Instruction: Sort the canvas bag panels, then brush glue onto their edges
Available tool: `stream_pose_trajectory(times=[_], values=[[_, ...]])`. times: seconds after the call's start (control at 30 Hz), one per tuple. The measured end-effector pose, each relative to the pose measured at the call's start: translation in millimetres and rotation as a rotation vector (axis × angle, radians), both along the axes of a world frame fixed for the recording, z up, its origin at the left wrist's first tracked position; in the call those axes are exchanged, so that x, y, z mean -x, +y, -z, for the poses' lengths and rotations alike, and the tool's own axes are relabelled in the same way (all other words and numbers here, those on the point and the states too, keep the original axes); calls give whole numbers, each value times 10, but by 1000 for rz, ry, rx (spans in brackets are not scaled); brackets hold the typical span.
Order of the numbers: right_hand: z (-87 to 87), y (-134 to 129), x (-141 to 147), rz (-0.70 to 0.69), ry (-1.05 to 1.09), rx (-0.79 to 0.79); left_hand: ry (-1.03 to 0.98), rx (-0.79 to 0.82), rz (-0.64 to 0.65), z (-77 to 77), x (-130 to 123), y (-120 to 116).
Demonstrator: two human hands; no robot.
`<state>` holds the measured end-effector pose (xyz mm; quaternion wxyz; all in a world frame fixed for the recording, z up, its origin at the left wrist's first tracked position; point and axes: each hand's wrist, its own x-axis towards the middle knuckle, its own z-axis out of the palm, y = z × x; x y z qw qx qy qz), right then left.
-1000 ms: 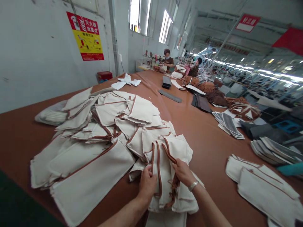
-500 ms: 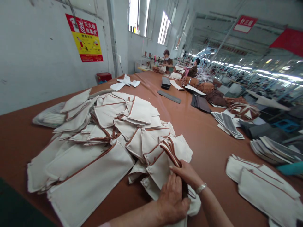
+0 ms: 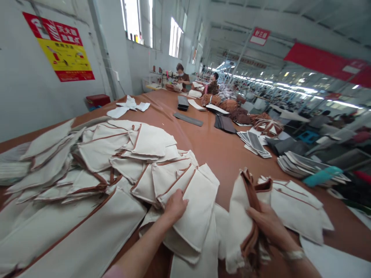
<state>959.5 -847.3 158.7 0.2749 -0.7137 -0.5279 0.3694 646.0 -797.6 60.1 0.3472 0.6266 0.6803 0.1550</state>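
My right hand (image 3: 269, 226) is closed around a bundle of cream fabric panels (image 3: 237, 216) with brown piping, held upright with the brown edges bunched together. To its left, my left hand (image 3: 174, 207) has its fingers curled on the edge of another cream panel (image 3: 201, 200) at the near end of the heap; its fingertips are partly hidden. The large heap of cream panels (image 3: 101, 146), many with brown edging, spreads over the left of the brown table (image 3: 199, 143). Beyond my right hand lies a smaller stack of cream panels (image 3: 298, 208).
Dark grey strips (image 3: 188, 119), a fan of grey-and-white pieces (image 3: 255, 143) and brown bundles (image 3: 228, 106) line the table's far and right parts. A teal object (image 3: 323, 176) rests on stacked pieces at right. Two people sit near sewing machines in the background.
My right hand has moved right, carrying the bundle away from the heap. My left hand has let go of that bundle and moved left and up onto another panel. The view has turned right.
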Motion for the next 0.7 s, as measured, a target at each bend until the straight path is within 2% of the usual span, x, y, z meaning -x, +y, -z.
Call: stream_pose_trajectory(times=[0.07, 0.2, 0.27, 0.37, 0.43, 0.5, 0.57, 0.6, 0.63, 0.67, 0.7], values=[[94, 54, 195, -19, 44, -16, -53, -25, 96, -100, -183, -74], [383, 106, 500, -39, 190, -14, -194, -118, 324, -403, -649, -378], [489, 74, 535, -14, 266, -3, -311, -125, 425, -537, -842, -487], [582, -22, 437, 69, 355, 41, -457, -63, 534, -723, -1055, -523], [614, -100, 295, 142, 372, 44, -474, -1, 624, -851, -1196, -502], [610, -190, 91, 236, 346, 5, -485, 42, 782, -962, -1355, -500], [537, -307, -199, 339, 295, -45, -541, 74, 1000, -1003, -1496, -535], [464, -378, -383, 386, 267, -65, -588, 75, 1065, -979, -1540, -558], [365, -456, -592, 428, 237, -84, -629, 57, 1073, -920, -1557, -576], [240, -535, -825, 468, 206, -101, -646, 15, 1015, -826, -1540, -581], [94, -608, -1077, 503, 167, -119, -626, -46, 902, -703, -1487, -569]])
